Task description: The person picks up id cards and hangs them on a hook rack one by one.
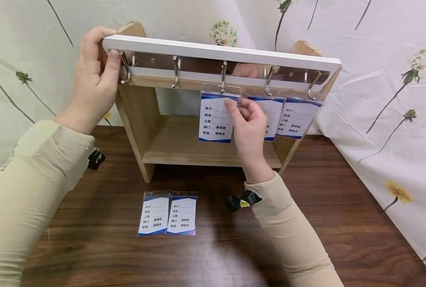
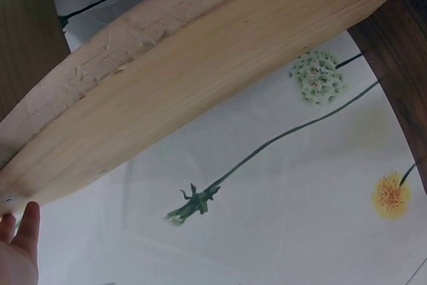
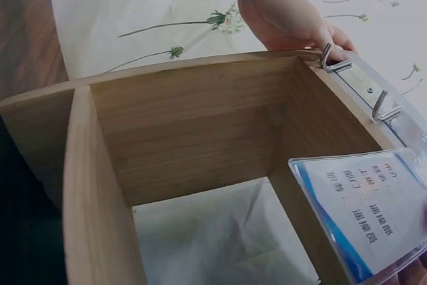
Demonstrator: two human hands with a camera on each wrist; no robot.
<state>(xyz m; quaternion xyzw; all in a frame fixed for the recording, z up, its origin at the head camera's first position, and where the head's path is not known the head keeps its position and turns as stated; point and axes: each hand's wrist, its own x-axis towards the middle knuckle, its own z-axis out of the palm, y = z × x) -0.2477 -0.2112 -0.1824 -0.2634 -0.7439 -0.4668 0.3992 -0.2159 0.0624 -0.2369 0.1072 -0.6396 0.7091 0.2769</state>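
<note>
My left hand (image 1: 94, 79) grips the left end of a white hook rail (image 1: 213, 48) on a wooden rack, its thumb beside the leftmost hook (image 1: 125, 67). With thumb and fingers, my right hand (image 1: 250, 123) pinches the right edge of a badge holder (image 1: 214, 119), also visible in the right wrist view (image 3: 360, 211). That badge is at the middle hook (image 1: 223, 75), whose tip shows at its top edge. Two more badge holders hang from the hooks to the right, one partly hidden behind my right hand, the other at the far right (image 1: 299, 117).
Two badge holders (image 1: 153, 215) lie side by side on the dark wooden surface (image 1: 91, 247) before the rack. A wooden shelf (image 1: 184, 143) spans the rack's lower part. Flower-patterned cloth (image 1: 377, 79) stands behind and to the right.
</note>
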